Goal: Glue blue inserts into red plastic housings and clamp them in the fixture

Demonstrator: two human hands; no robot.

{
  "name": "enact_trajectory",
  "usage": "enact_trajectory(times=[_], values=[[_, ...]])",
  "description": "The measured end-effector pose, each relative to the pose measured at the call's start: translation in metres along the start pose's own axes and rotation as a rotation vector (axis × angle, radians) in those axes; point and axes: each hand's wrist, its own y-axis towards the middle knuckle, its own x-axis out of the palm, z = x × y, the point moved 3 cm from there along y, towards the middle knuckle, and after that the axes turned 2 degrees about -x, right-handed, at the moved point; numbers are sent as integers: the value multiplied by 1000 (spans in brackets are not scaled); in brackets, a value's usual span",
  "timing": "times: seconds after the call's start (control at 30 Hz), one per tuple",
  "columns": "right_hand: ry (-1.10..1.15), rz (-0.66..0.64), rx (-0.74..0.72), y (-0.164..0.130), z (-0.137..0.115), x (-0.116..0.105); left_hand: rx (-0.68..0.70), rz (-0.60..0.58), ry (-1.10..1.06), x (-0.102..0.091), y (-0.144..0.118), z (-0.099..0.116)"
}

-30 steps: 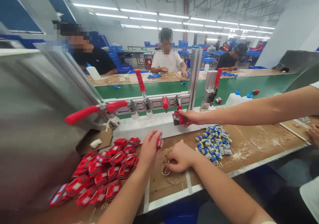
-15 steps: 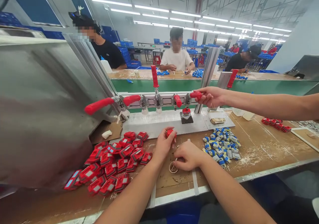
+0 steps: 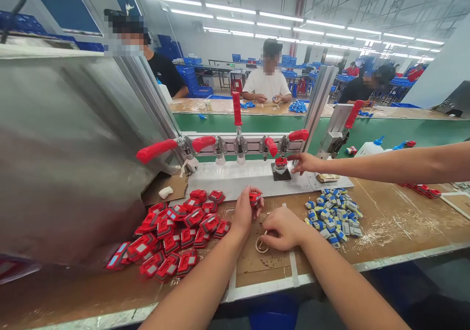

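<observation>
My left hand (image 3: 247,210) is closed around a small red plastic part (image 3: 254,198) with a pale label, held just above the bench. Close by on the right, my right hand (image 3: 282,228) rests low with curled fingers over a pale ring (image 3: 262,244) on the brown mat. What its fingertips pinch is hidden. A heap of red plastic parts (image 3: 171,242) lies left of my left hand. Right of my right hand is a pile of small blue, white and yellow blocks (image 3: 332,217). Another person's hand (image 3: 306,164) reaches in from the right, fingers at a red part (image 3: 281,162) on a black block.
A row of toggle clamps with red handles (image 3: 237,108) stands behind my hands on a metal base plate (image 3: 227,176). A large metal housing (image 3: 66,163) borders the left. White bottles (image 3: 369,149) stand at right. Several people sit across the green-sided bench (image 3: 213,120).
The other person's hand has let go of the red clamp handle and moved down to the red part below it. My left hand has turned its red part slightly; my right hand stays put.
</observation>
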Motion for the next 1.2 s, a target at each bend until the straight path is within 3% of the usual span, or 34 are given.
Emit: enact_trajectory(times=[0.4,0.77,1.2], values=[[-18,-14,-2,0,0,-1,-14,10,-23,0,3,-1],[-69,-103,19,7,4,-4,-77,55,33,1,6,11],[11,-220,79,11,-2,-14,-211,190,72,24,-8,36]])
